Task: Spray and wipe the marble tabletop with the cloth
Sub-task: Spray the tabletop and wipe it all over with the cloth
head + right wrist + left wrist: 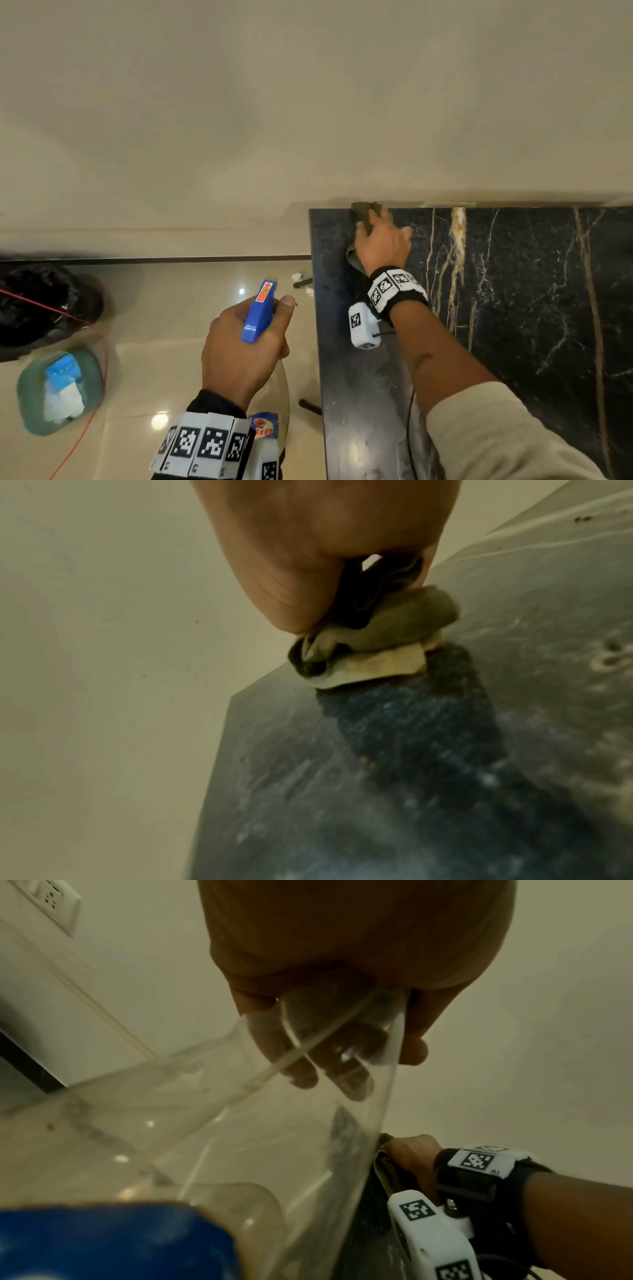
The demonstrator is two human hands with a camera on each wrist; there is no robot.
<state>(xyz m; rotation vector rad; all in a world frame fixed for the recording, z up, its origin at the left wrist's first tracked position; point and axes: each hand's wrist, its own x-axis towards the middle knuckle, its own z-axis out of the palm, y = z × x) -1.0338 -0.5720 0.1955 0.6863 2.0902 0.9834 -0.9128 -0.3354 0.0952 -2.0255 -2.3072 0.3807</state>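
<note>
While the cloth (pixel 365 215) sits bunched at the far left corner of the marble tabletop (pixel 513 308), you are well into the wiping part of the job. In the right wrist view a darker, cleaner-looking band runs from the cloth back toward you across the tabletop, and greyish smears and droplets lie on either side of it, so I judge that spray has gone down here and only one strip at this corner has been wiped. The veined stretch of tabletop to the right of the cloth looks unwiped, though the head view is too soft there to be sure. Most of the surface is probably left to do.

Your right hand (pixel 382 240) is curled down over the cloth, fingers and thumb clenched into its folds, pressing it onto the tabletop right at the far edge.

Your left hand (pixel 245 346) hangs off the left edge of the tabletop, above the floor, wrapped round the neck of the spray bottle (pixel 259 310). Its blue head points away from you, and the clear body shows in the left wrist view with your fingers (pixel 342 1069) curled round it.
</note>
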